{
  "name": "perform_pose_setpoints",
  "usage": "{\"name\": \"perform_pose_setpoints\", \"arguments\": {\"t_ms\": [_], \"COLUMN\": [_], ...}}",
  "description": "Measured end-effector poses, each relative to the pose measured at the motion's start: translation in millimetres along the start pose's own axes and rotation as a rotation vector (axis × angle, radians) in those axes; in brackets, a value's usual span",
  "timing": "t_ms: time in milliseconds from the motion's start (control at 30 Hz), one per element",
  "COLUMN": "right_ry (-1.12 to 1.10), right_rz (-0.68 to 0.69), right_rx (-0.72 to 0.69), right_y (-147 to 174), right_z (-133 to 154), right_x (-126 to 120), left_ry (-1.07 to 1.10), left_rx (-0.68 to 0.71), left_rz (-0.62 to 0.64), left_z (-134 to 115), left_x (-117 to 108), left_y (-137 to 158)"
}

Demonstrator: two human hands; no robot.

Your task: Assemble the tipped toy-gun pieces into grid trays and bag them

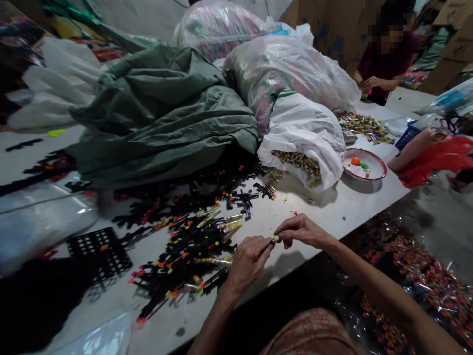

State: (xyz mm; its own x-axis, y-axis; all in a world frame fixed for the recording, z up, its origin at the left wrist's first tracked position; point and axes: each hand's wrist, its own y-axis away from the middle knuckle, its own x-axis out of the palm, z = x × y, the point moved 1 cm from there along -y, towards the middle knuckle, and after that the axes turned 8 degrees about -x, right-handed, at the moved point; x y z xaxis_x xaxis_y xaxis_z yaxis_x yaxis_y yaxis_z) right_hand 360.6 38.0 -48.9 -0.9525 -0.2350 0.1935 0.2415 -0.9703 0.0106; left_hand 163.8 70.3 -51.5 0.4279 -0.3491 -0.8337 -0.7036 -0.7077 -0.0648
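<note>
Near the table's front edge, my left hand [248, 261] is closed around something mostly hidden by the fingers. A small pale-yellow piece [275, 239] shows at its fingertips. My right hand [303, 230] meets it from the right, thumb and fingers pinched on that piece. Left of my hands lies a heap of black toy guns [185, 251] with orange, pink and yellow tips and clear tubes of coloured beads. A few loose black toy guns [242, 199] lie just beyond my hands.
A green cloth sack [166, 113] and a white sack [301, 133] spilling bead-filled tubes stand behind. To the right are a red-rimmed bowl [384, 170] and a red bag [428, 160]. A black plastic grid [99, 256] lies left. A co-worker [386, 64] sits at the far right.
</note>
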Motion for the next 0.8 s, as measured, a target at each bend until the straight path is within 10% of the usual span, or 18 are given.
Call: {"name": "perform_pose_setpoints", "arguments": {"t_ms": [333, 533, 667, 800], "right_ry": [0.148, 0.296, 0.959, 1.161], "right_rz": [0.168, -0.034, -0.232, -0.269], "right_rx": [0.085, 0.055, 0.101, 0.151], "right_y": [4, -36, -81, -120], "right_z": [-2, -19, -27, -25], "right_x": [5, -18, -57, -74], "left_ry": [-0.012, -0.409, -0.645, -0.528], "left_rx": [0.088, -0.033, -0.157, -0.177], "left_rz": [-0.028, -0.175, -0.282, -0.149], "left_z": [-3, 29, 57, 78], "left_x": [5, -53, -69, -29], "left_y": [9, 12, -32, -106]}}
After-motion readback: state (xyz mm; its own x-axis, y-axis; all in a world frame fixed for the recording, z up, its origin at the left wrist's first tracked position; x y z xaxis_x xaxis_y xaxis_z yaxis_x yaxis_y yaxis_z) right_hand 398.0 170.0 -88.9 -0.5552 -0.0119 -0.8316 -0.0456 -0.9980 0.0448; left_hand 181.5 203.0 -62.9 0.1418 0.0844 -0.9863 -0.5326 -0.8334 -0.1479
